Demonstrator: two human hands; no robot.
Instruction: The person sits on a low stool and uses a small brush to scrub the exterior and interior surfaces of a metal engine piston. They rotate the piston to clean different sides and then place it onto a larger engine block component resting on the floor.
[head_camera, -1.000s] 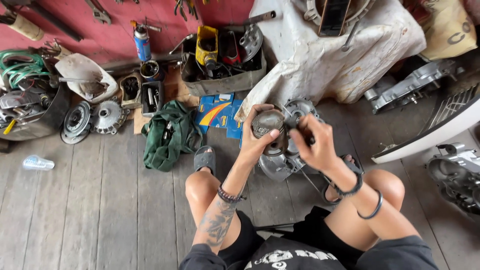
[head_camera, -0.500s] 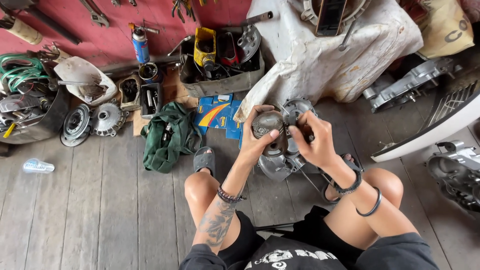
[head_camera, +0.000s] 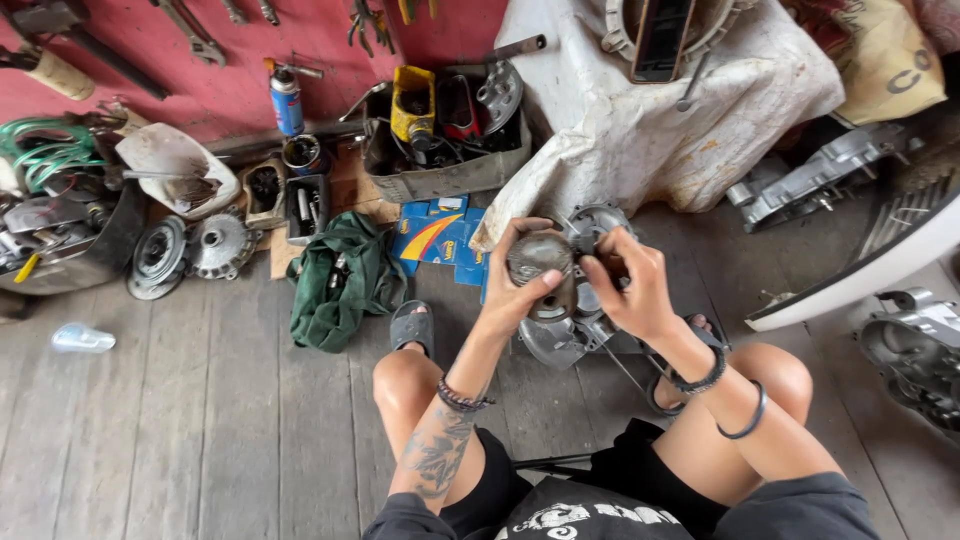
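Seated person on a plank floor (head_camera: 180, 440), viewed from above. The left hand (head_camera: 520, 285) wraps its fingers (head_camera: 545, 284) around a round grey metal part (head_camera: 540, 258), thumb over the near edge, so the part sits enclosed in the grip. The right hand (head_camera: 628, 290) is curled, its fingertips pressing on the right edge of the same part and on the engine casing (head_camera: 575, 325) directly behind and below it; whether it pinches anything small cannot be told. The casing rests between the knees, just under both sets of fingers. Beyond the fingertips lies a blue carton (head_camera: 435, 238); further out from them stands a grey bin of parts (head_camera: 440, 140) against the red wall (head_camera: 200, 70). To the left of the left fingers, well apart, a green cloth bag (head_camera: 335, 285) lies crumpled, with a ribbed metal disc (head_camera: 220, 245) farther left. A white cloth-covered mound (head_camera: 650, 130) rises beyond the right fingers. A grey sandal (head_camera: 412, 326) sits near the left wrist.
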